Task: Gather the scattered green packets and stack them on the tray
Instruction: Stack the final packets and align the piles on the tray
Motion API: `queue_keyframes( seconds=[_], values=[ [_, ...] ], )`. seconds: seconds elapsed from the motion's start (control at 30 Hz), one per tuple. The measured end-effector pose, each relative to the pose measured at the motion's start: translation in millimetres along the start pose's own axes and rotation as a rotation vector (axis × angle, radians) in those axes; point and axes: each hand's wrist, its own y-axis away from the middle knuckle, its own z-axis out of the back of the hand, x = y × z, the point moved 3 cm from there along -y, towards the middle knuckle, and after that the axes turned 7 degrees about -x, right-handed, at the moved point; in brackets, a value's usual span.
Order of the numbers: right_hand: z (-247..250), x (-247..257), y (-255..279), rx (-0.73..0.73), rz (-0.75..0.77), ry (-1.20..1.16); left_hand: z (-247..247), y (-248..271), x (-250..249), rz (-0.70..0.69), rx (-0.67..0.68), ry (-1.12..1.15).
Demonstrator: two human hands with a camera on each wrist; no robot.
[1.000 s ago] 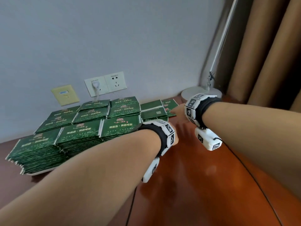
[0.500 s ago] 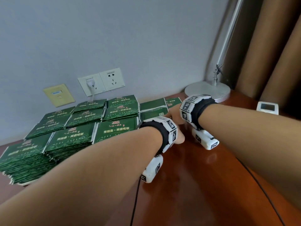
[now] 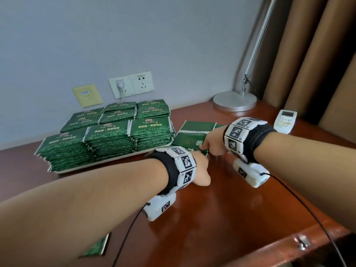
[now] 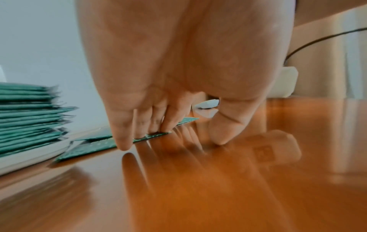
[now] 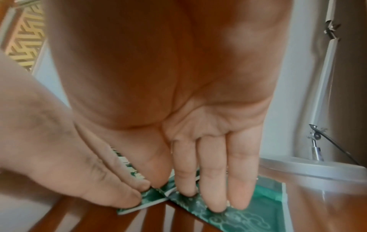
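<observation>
Several stacks of green packets [image 3: 109,135] fill a white tray [image 3: 107,160] by the wall. Loose green packets [image 3: 192,134] lie overlapping on the wooden table just right of the tray. My right hand [image 3: 212,143] presses straight fingers [image 5: 238,180] down on one loose packet [image 5: 258,208]. My left hand [image 3: 201,167] is beside it, its straight fingertips [image 4: 123,141] touching the near edge of the loose packets [image 4: 89,146] and its thumb on the table. Another green packet [image 3: 96,247] lies near the front of the table, partly hidden under my left forearm.
A round lamp base [image 3: 235,102] stands at the back right, with a white remote control [image 3: 285,121] in front of it. Wall sockets [image 3: 131,86] sit behind the tray. Brown curtains [image 3: 308,64] hang on the right. The table's front corner [image 3: 289,245] is at the lower right.
Both hands have come down onto the loose packets right of the tray, the left one nearer me. The view has swung, bringing the remote control and more table into sight.
</observation>
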Motion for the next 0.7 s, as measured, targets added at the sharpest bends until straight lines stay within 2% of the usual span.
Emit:
queue_keyframes(
  seconds=[0.07, 0.2, 0.3, 0.57, 0.7],
  values=[
    [0, 15, 16, 0.023, 0.023, 0.043, -10, 16, -1, -0.046, -0.012, 0.029],
    [4, 48, 51, 0.064, 0.017, -0.083, -35, 55, 0, -0.055, -0.057, -0.001],
    [11, 75, 68, 0.048, 0.048, -0.091, -43, 89, 5, -0.049, -0.075, 0.052],
    [36, 140, 83, 0.034, 0.194, -0.074, -65, 163, 38, -0.013, -0.051, 0.051],
    [45, 163, 72, 0.048, 0.255, -0.076, -68, 188, 59, -0.035, -0.044, 0.148]
  ],
)
